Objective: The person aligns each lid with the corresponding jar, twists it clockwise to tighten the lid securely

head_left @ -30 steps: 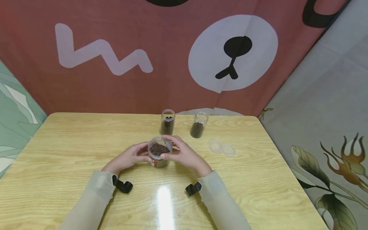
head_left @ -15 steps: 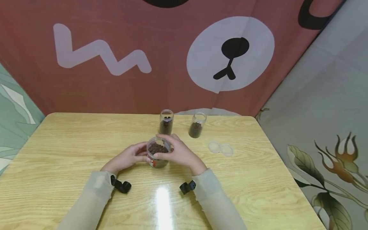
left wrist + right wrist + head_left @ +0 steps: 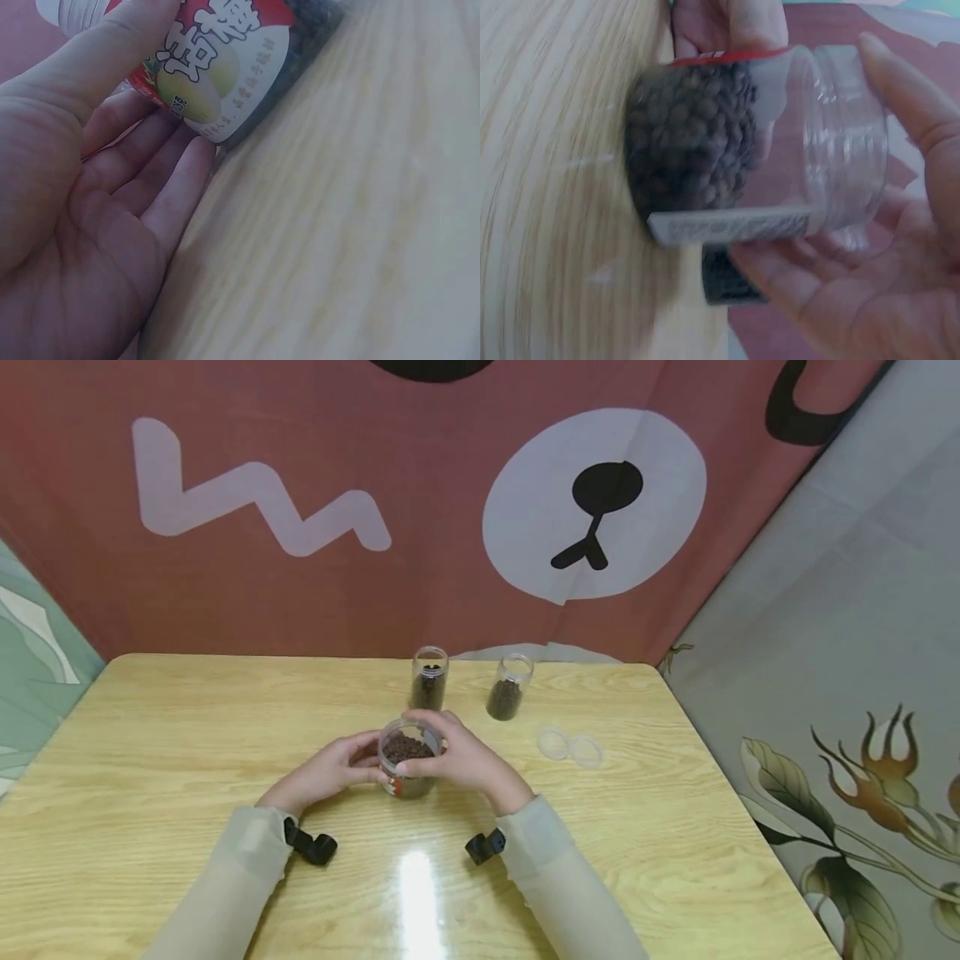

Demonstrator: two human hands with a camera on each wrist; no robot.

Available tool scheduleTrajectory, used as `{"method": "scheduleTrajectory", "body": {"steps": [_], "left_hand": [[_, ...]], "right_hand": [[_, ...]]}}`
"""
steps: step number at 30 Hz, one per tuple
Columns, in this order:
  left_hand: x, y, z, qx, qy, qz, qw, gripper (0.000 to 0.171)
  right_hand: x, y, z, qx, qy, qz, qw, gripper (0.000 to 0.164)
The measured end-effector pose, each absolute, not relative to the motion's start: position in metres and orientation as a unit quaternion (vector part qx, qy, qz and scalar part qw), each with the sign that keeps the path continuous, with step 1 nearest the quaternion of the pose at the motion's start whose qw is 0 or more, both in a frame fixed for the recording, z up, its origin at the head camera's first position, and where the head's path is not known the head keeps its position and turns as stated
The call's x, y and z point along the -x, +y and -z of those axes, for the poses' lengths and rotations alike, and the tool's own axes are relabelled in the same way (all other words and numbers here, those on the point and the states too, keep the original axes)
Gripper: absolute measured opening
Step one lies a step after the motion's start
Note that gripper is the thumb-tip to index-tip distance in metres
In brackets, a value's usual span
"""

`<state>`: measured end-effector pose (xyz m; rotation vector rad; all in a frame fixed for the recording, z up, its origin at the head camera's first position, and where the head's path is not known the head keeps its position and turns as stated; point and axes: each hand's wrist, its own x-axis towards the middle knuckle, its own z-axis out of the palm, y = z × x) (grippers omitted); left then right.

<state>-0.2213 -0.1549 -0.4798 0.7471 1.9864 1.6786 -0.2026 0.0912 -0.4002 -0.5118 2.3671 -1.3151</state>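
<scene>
A clear open-topped plastic jar (image 3: 415,788) stands between both hands, partly filled with small dark brown pellets. Its red and white label (image 3: 225,52) faces the left palm in the left wrist view. My left hand (image 3: 327,770) holds the jar's left side, thumb across the label and fingers behind. From the right, my right hand (image 3: 471,762) grips it near the top, with the thumb on the near rim and the fingers round the far side. In the right wrist view the jar's clear wall (image 3: 780,142) shows the pellets filling its lower half.
Behind the hands stand two narrower clear jars, a left one (image 3: 428,691) and a right one (image 3: 505,698), both with dark contents and no lids. Two clear round lids (image 3: 553,743) lie on the wooden table (image 3: 187,718) to the right. A red printed cloth (image 3: 300,602) hangs behind the table.
The right hand has shifted left over the jar, its thumb sliding along the near rim. The left hand keeps its hold. The whole head view has drifted slightly.
</scene>
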Motion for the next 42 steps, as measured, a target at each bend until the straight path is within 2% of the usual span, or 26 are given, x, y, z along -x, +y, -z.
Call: {"method": "scheduleTrajectory", "body": {"steps": [22,27,29,32,35,42], "left_hand": [[0.218,-0.157,0.475,-0.261,0.71,-0.616,0.219,0.075],[0.218,-0.157,0.477,-0.264,0.707,-0.618,0.221,0.075],[0.218,-0.157,0.476,-0.267,0.704,-0.619,0.223,0.075],[0.218,-0.156,0.475,-0.27,0.698,-0.624,0.225,0.074],[0.219,-0.157,0.474,-0.27,0.694,-0.628,0.228,0.073],[0.22,-0.159,0.477,-0.258,0.69,-0.634,0.234,0.073]], "right_hand": [[0.193,0.084,0.406,0.179,0.849,0.464,0.176,0.079],[0.195,0.086,0.403,0.219,0.863,0.43,0.152,0.085],[0.198,0.087,0.4,0.246,0.868,0.414,0.119,0.08],[0.204,0.087,0.394,0.295,0.872,0.385,0.068,0.064],[0.208,0.083,0.395,0.342,0.872,0.347,0.042,0.051],[0.206,0.076,0.408,0.363,0.881,0.3,0.036,0.055]]}}
